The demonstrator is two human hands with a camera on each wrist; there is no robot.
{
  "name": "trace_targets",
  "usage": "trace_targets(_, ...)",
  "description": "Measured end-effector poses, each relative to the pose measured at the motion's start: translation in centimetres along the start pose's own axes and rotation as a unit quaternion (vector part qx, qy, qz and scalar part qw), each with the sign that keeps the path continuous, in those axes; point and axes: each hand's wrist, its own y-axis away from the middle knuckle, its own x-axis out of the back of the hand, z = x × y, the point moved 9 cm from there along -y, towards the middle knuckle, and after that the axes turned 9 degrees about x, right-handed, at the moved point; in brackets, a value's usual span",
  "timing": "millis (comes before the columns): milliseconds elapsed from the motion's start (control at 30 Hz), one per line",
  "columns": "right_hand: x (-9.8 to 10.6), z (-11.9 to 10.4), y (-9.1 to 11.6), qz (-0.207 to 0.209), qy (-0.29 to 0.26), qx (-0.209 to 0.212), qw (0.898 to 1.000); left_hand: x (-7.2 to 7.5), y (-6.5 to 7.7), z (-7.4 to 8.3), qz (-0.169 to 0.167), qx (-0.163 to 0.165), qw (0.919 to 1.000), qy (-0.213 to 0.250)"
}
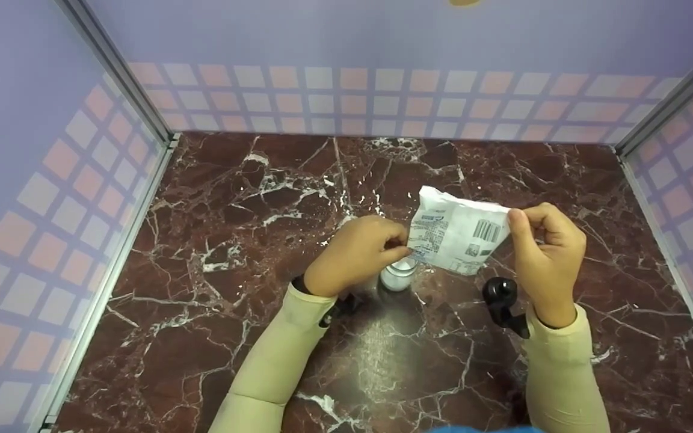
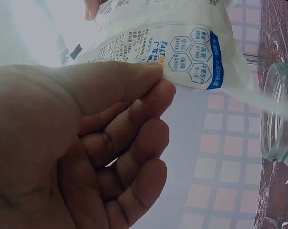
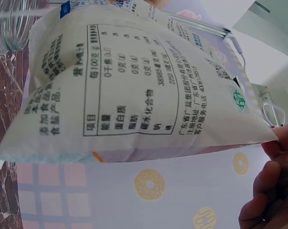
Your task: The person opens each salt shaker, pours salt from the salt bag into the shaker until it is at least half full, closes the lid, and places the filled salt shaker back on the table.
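A printed white bag of salt (image 1: 458, 237) is held tilted between both hands. My left hand (image 1: 361, 249) pinches its lower left edge between thumb and forefinger; the other fingers curl loosely in the left wrist view. Its far corner is pinched by my right hand (image 1: 548, 258), thumb on the printed side. Below the bag's low corner stands a small glass jar (image 1: 397, 278) with white salt inside. In the left wrist view, a white stream of salt (image 2: 251, 98) runs from the bag to the jar's mouth. The left hand and bag partly cover the jar from above.
White grains (image 1: 328, 204) lie scattered over the dark red marbled tabletop (image 1: 202, 337) behind the left hand. Lilac walls with pink and white squares (image 1: 352, 102) enclose the back and both sides. A black wrist camera (image 1: 500, 294) juts from the right sleeve.
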Motion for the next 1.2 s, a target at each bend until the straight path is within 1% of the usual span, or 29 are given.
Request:
trace_targets(333,0.2,0.8,0.3,0.002,0.002,-0.005,1.000,0.1,0.0,0.0,0.005,-0.003,1.0000,0.001)
trace_targets(700,-0.2,-0.4,-0.2,0.002,0.005,0.002,1.000,0.2,-0.1,-0.1,0.006,0.001,1.0000,-0.005)
trace_targets(833,-0.3,-0.5,-0.2,-0.001,0.003,0.002,1.000,0.2,0.0,0.0,0.007,0.002,1.0000,0.000)
trace_targets(1000,-0.3,-0.5,0.0,-0.005,0.006,0.002,1.000,0.3,0.2,-0.1,0.012,0.001,0.9999,-0.005)
trace_targets(1200,-0.2,-0.6,-0.1,0.002,0.011,-0.003,1.000,0.3,0.2,0.0,0.013,0.000,0.9999,0.001)
